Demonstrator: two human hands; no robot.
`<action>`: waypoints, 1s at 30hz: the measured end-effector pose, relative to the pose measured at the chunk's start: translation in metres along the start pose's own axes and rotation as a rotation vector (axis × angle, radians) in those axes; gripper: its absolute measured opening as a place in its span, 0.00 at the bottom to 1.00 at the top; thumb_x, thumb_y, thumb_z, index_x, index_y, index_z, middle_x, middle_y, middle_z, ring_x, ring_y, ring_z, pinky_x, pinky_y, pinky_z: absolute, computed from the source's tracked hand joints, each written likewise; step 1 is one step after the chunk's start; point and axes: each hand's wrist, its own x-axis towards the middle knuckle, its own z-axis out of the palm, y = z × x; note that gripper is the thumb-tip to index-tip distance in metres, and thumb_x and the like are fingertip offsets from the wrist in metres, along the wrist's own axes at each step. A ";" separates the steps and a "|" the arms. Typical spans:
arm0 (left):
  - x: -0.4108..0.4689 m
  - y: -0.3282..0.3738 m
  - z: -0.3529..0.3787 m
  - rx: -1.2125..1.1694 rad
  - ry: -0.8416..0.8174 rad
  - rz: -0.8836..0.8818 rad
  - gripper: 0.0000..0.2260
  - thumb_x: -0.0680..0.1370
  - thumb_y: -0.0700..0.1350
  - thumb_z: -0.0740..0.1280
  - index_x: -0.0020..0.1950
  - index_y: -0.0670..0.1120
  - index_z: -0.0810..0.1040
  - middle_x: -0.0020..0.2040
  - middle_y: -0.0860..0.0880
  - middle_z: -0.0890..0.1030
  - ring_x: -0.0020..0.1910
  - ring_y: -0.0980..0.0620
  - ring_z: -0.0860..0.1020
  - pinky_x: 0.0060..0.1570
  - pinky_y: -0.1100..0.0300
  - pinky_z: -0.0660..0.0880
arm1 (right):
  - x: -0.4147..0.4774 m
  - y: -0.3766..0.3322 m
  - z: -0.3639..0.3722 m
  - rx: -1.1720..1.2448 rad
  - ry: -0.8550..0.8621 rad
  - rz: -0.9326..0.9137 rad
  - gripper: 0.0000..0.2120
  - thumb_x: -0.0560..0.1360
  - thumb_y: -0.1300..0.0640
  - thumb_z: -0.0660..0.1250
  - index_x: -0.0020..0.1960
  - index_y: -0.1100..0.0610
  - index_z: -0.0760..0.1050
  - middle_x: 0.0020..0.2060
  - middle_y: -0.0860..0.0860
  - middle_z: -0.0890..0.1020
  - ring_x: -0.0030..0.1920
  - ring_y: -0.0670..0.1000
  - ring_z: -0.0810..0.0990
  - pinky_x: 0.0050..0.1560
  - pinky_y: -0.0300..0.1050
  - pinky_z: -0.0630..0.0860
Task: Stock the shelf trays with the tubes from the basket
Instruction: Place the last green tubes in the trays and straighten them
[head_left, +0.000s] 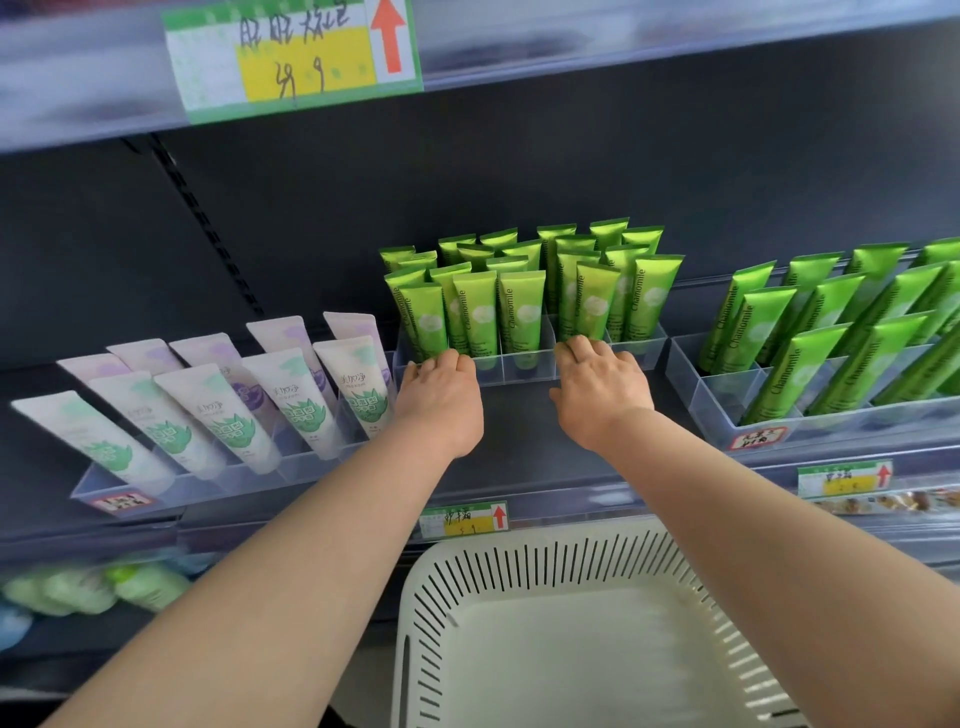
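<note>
A clear plastic tray (524, 366) stands on the shelf in the middle, packed with several upright green Chamomile tubes (522, 312). My left hand (441, 400) grips the tray's front wall at its left end, fingers curled over the rim. My right hand (602, 389) grips the same front wall further right, fingers hooked over the rim. The white slotted basket (571, 566) sits below at the front, and no tubes show inside it.
A tray of white and lilac tubes (223, 410) stands at the left. Another clear tray with green tubes (852, 343) stands at the right. Price labels (465, 519) line the shelf edge. An upper shelf with a big price tag (296, 52) hangs overhead.
</note>
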 end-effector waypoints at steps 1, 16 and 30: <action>-0.002 0.000 0.000 -0.003 0.002 0.002 0.26 0.73 0.39 0.63 0.71 0.43 0.62 0.68 0.45 0.66 0.68 0.44 0.65 0.72 0.49 0.58 | -0.002 0.000 0.000 0.001 0.002 0.000 0.22 0.79 0.49 0.58 0.70 0.56 0.61 0.63 0.52 0.69 0.63 0.55 0.68 0.58 0.50 0.67; -0.042 0.007 0.011 -0.021 0.024 0.028 0.41 0.73 0.72 0.55 0.78 0.49 0.53 0.74 0.45 0.61 0.73 0.43 0.61 0.72 0.48 0.57 | -0.047 0.008 -0.004 0.092 0.003 -0.017 0.29 0.77 0.37 0.55 0.72 0.53 0.61 0.65 0.50 0.68 0.65 0.55 0.66 0.60 0.53 0.66; -0.071 0.012 0.008 -0.034 -0.045 0.039 0.40 0.73 0.71 0.56 0.79 0.52 0.51 0.76 0.45 0.58 0.74 0.42 0.58 0.72 0.47 0.58 | -0.070 0.005 -0.009 0.064 -0.007 -0.013 0.28 0.77 0.37 0.55 0.69 0.54 0.65 0.63 0.51 0.70 0.64 0.55 0.68 0.61 0.52 0.67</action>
